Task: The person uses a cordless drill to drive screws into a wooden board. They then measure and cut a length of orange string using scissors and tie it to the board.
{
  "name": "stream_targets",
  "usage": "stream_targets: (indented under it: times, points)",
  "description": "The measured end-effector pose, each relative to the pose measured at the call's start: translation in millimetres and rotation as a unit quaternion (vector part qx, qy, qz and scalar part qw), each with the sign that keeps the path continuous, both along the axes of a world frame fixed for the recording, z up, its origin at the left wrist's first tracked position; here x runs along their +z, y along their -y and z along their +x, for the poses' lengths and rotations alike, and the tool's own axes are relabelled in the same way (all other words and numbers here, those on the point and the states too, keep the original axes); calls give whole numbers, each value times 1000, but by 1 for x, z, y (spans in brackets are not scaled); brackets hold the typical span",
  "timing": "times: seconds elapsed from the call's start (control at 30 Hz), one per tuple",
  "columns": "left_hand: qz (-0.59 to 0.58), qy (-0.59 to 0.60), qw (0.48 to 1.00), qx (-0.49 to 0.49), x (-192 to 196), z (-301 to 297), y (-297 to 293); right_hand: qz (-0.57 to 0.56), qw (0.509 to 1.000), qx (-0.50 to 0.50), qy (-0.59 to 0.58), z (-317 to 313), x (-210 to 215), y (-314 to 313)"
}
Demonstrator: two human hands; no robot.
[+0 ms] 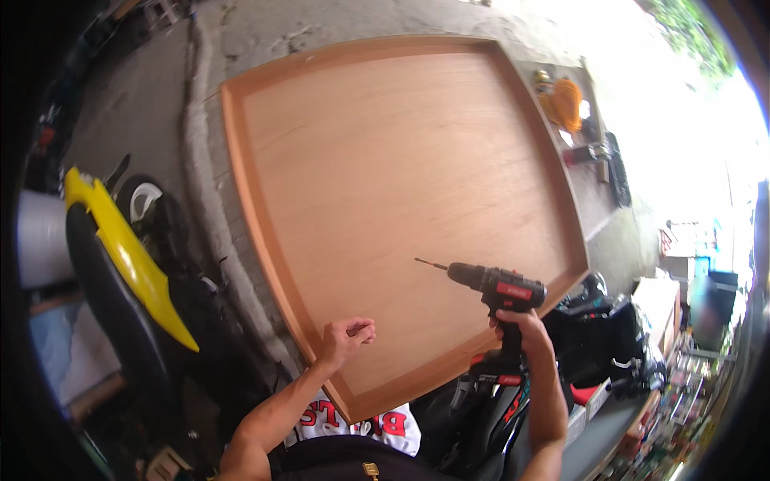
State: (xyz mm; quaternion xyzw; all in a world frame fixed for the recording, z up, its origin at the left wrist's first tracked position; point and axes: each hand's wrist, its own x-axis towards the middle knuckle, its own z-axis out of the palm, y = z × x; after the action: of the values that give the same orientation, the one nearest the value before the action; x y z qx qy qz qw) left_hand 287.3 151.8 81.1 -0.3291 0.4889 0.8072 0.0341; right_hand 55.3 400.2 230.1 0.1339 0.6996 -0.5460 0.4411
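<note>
- Right hand (pixel 520 325): grip wrapped tight around the handle of a black-and-red cordless drill (pixel 493 290), bit pointing left over the panel.
- Left hand (pixel 346 334): fingers curled loosely, holding nothing visible, resting at the panel's near edge.
- Framed wooden panel (pixel 401 184): large, lying flat, raised rim.
- Yellow-trimmed scooter (pixel 120 256): left of the panel.

Framed wooden panel (pixel 401 200) on concrete floor (pixel 144 96)
</note>
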Motion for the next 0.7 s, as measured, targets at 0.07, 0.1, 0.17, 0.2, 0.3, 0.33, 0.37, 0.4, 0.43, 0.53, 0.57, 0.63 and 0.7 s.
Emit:
stream_targets:
  times: [0.07,0.1,0.17,0.2,0.3,0.33,0.37,0.4,0.43,0.53,0.57,0.63,0.7]
  points:
    - [-36,-9,999,7,-13,8,-1,-23,995,70,67,-33,-32,2]
    - [-60,-10,998,3,-23,17,-7,-19,992,106,73,-45,-45,4]
    - [-71,19,997,19,-21,35,-30,-19,980,173,101,-75,-69,13]
    - [-54,51,996,39,-5,35,-38,-21,971,203,125,-83,-78,11]
    - [-59,74,991,94,-8,46,-74,-28,943,299,145,-99,-87,28]
    - [-69,78,989,108,-12,51,-83,-29,937,316,148,-104,-90,32]
    - [-104,77,986,102,-5,52,-86,-34,928,338,150,-107,-94,32]
    - [-137,78,983,96,2,52,-93,-43,925,348,148,-112,-101,34]
    - [-158,91,976,116,6,53,-102,-50,921,356,149,-114,-109,34]
    - [-235,104,957,132,20,63,-113,-27,935,339,105,-110,-107,38]
    - [-259,108,951,129,23,64,-117,-33,929,362,66,-107,-100,42]
    - [-322,91,933,135,14,68,-129,-13,912,411,1,-107,-97,48]
    - [-363,132,917,95,36,62,-135,47,887,457,-48,-114,-110,41]
